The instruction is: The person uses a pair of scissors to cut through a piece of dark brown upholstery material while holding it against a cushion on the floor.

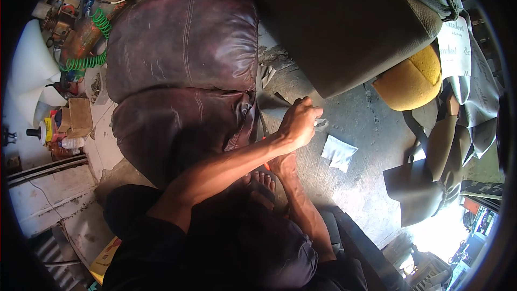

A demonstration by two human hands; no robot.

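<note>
My left hand reaches across from the lower left, fingers curled closed, with a small pale grey bit beside them that I cannot identify. Below it, partly hidden by my left wrist, my right hand is closed on an orange-handled tool, whose thin dark shaft points up along the cushion's edge. A worn maroon leather cushion piece, with double seams and a gathered side, lies in two padded sections at the left of my hands. My bare foot is just below them. A small white packet lies on the floor to the right.
A large dark grey padded piece fills the upper right, beside yellow foam. Grey material offcuts and printed sheeting lie at right. A rusty cylinder with a green coiled hose, bottles and boxes crowd the left.
</note>
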